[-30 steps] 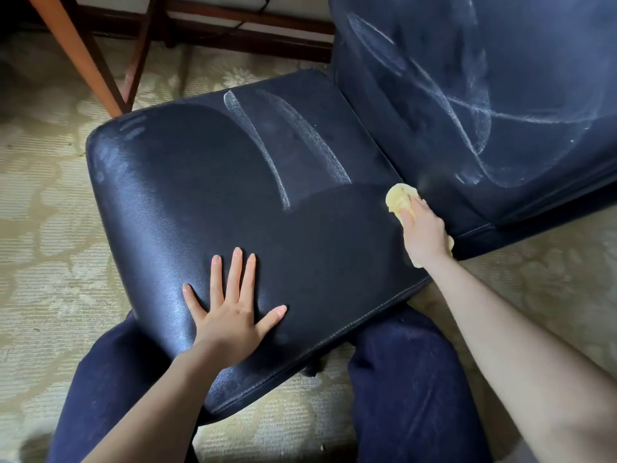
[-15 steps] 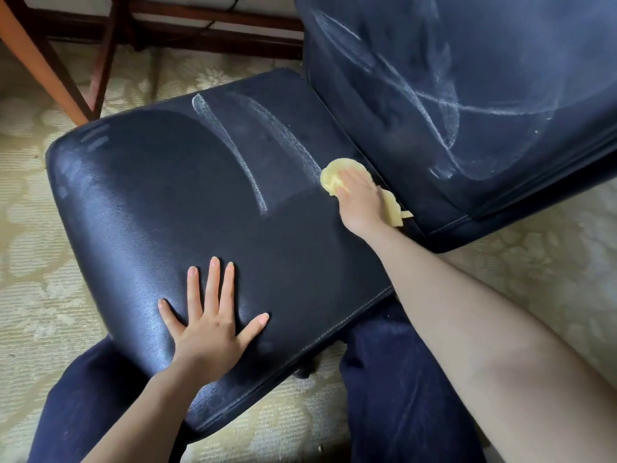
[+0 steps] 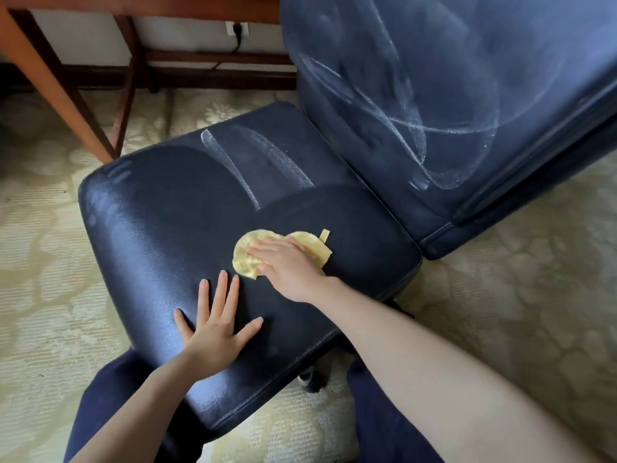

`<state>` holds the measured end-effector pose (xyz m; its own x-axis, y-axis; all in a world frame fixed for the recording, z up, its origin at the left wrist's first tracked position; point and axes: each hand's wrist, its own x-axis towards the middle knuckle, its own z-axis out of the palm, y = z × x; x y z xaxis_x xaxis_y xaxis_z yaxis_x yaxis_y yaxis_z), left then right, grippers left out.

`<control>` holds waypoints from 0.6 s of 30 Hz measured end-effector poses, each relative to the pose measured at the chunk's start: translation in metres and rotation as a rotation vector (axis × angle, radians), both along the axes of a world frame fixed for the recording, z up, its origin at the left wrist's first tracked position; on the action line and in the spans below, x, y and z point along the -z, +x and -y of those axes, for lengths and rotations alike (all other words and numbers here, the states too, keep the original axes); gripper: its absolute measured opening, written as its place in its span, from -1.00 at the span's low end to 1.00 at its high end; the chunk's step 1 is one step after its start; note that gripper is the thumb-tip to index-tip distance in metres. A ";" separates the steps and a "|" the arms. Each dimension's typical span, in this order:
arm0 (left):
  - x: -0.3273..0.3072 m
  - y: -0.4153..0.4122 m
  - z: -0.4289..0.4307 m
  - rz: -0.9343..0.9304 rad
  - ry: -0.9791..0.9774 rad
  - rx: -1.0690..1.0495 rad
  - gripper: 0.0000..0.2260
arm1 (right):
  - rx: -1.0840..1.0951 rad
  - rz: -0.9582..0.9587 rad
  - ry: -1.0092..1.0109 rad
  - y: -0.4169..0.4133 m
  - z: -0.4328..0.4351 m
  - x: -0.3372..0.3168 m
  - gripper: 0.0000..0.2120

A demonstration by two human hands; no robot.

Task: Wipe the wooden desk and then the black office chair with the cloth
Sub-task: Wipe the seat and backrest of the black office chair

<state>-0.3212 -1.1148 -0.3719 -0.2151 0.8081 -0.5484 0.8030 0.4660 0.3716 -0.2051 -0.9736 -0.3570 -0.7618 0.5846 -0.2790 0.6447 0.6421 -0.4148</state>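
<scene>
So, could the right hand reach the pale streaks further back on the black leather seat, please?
Probably yes: the right hand presses the yellow cloth just short of the pale streaks, with only bare black leather seat between them.

backrest (image 3: 450, 95) — top cropped, cloth (image 3: 241, 259) part-hidden

Hands: the left hand (image 3: 213, 332) and the right hand (image 3: 287, 265) are bare, with short, plain fingernails.

Forearms: the left forearm (image 3: 140, 409) and the right forearm (image 3: 434, 369) are uncovered as far as the frame shows.

Legs: dark navy trousers (image 3: 384, 429) cover both legs. The fabric is plain and matte, with soft creases visible near the knees.
</scene>
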 end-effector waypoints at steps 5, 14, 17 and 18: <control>-0.027 -0.004 0.002 0.169 0.190 -0.166 -0.60 | 0.116 -0.066 -0.217 0.024 0.033 -0.011 -0.63; -0.101 0.040 0.032 0.669 0.291 -0.399 -0.53 | 0.601 -0.472 -0.487 0.043 0.091 -0.089 -0.75; -0.133 0.055 0.040 0.785 0.422 -0.447 -0.59 | 0.641 -0.635 -0.555 0.049 0.112 -0.124 -0.76; -0.143 0.059 0.042 0.809 0.483 -0.446 -0.69 | 0.639 -0.676 -0.565 0.050 0.119 -0.133 -0.76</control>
<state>-0.2621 -1.1565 -0.2293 -0.2602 0.9173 -0.3014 0.0228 0.3179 0.9479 -0.1547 -1.0923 -0.2237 -0.4594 0.8465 -0.2690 0.3189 -0.1255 -0.9394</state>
